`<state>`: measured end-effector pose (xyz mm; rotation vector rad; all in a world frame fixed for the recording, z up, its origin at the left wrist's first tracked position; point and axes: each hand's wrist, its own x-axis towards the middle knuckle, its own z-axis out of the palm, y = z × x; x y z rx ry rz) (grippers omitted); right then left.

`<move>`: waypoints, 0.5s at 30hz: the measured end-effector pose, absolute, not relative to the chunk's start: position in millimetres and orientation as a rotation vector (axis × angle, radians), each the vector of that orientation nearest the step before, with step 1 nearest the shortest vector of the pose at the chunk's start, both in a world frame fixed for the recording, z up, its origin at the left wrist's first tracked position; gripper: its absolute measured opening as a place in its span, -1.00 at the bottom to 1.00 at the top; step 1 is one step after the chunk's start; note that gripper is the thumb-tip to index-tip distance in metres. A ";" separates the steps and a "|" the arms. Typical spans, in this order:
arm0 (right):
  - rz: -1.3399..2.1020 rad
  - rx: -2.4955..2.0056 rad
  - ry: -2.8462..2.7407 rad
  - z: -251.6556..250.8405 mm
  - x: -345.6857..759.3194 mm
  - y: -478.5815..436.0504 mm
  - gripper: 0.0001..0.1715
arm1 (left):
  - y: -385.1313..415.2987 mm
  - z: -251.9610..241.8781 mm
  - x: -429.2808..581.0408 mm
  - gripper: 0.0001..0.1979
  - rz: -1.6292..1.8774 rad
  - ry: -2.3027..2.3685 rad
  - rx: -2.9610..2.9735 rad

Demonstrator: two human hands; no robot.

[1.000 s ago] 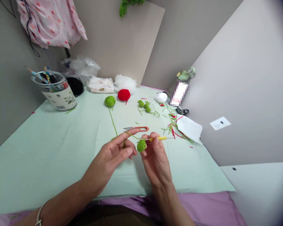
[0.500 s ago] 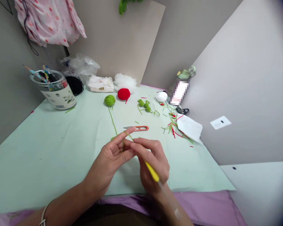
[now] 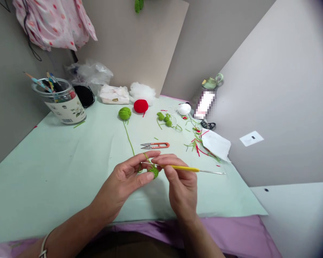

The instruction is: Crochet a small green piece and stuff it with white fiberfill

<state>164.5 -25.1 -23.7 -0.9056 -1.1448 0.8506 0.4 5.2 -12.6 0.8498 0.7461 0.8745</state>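
My left hand (image 3: 129, 179) pinches a small green crochet piece (image 3: 153, 172) between thumb and fingers, with green yarn looped over its raised index finger. A crochet hook (image 3: 184, 168) with a yellow handle lies nearly level in my right hand (image 3: 181, 182), gripped between thumb and fingers. Its thin metal tip points left and meets the yarn just above the green piece. The yarn runs back to a green yarn ball (image 3: 124, 113). Beyond my fingers lie orange-handled thread snips (image 3: 155, 146), blades pointing left.
Small green crocheted balls (image 3: 165, 119) sit behind the snips. A red yarn ball (image 3: 141, 106), a white one (image 3: 184, 109) and stuffing (image 3: 142, 94) stand farther back. Yarn scraps (image 3: 197, 145) lie by white paper (image 3: 216, 144) at right. A jar of pencils (image 3: 66, 107) stands left.
My right hand has turned the hook from slanting down toward me to nearly level. The green crochet piece, hidden before, now shows at my left fingertips.
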 end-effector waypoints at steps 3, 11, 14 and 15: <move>0.908 -0.908 -1.094 -27.2 164.7 -24.2 -0.82 | 4.5 -14.3 0.9 -0.57 0.883 0.797 0.828; 1.034 -0.858 -0.940 -21.2 167.2 -20.7 -0.77 | 5.8 -15.3 -1.0 -0.63 0.898 0.830 0.818; 1.013 -0.874 -0.985 -22.1 168.4 -22.5 -0.75 | 5.3 -16.4 -1.8 -0.64 0.909 0.822 0.837; 0.991 -0.882 -1.010 -22.2 168.8 -23.7 -0.76 | 5.3 -16.8 -2.3 -0.64 0.917 0.819 0.853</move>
